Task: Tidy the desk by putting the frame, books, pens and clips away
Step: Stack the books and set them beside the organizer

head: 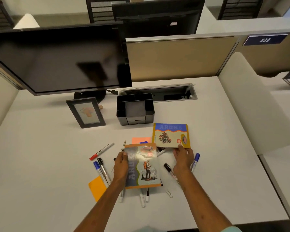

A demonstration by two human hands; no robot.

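My left hand (pixel 121 163) grips the left edge of a hiker-cover notebook (pixel 143 166), held over several pens. My right hand (pixel 182 158) pinches the near edge of a flower-cover notebook (pixel 170 135) lying further back on the right. A dark picture frame (pixel 85 112) stands upright at the back left beside a black desk organiser (pixel 135 108). Markers are scattered around: a red-capped one (pixel 101 151), a blue and a black one (pixel 102 171) to the left, a black one (pixel 170 171) and a blue one (pixel 195 162) by my right wrist. A paper clip (pixel 169 193) lies near.
A large dark monitor (pixel 57 59) stands at the back left, with a cable tray slot (pixel 159 92) behind the organiser. Orange sticky notes (pixel 97 187) lie by my left forearm and a pink one (pixel 141 140) sits between the notebooks. Partition walls enclose the white desk (pixel 40 156).
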